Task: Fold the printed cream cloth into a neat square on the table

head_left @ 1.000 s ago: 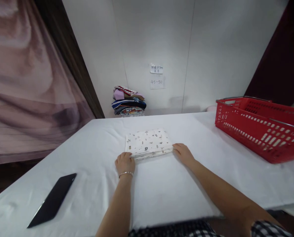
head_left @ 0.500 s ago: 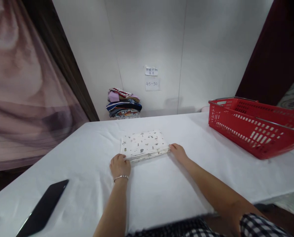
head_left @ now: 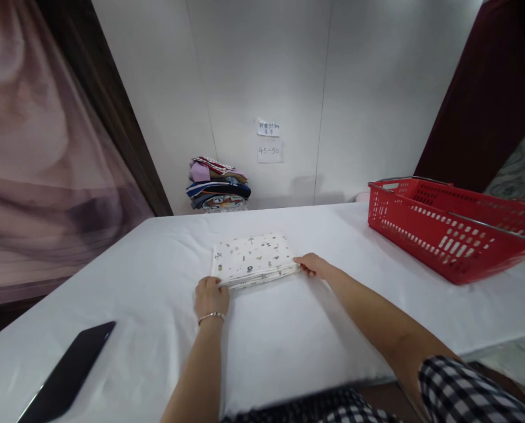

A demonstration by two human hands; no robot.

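Note:
A white cloth [head_left: 252, 256] with small dark and green prints lies folded into a layered rectangle on the white-covered table [head_left: 284, 341]. At its near left corner my left hand [head_left: 211, 295] is closed, fingers curled over the edge; a bracelet circles the wrist. My right hand [head_left: 315, 266] pinches the near right corner, thumb on top and fingers bent beneath. Several fabric layers show along the near edge between the hands.
A red plastic basket [head_left: 430, 235] with metal handles stands on the right. A dark flat device [head_left: 68, 373] lies at the near left. Behind the table is a stack of folded fabrics [head_left: 220, 187]. Paper signs [head_left: 270, 151] hang on the wall.
My right hand's fingers have bent further under the cloth's near right corner. My left hand stays at the left corner. The whole view has shifted slightly.

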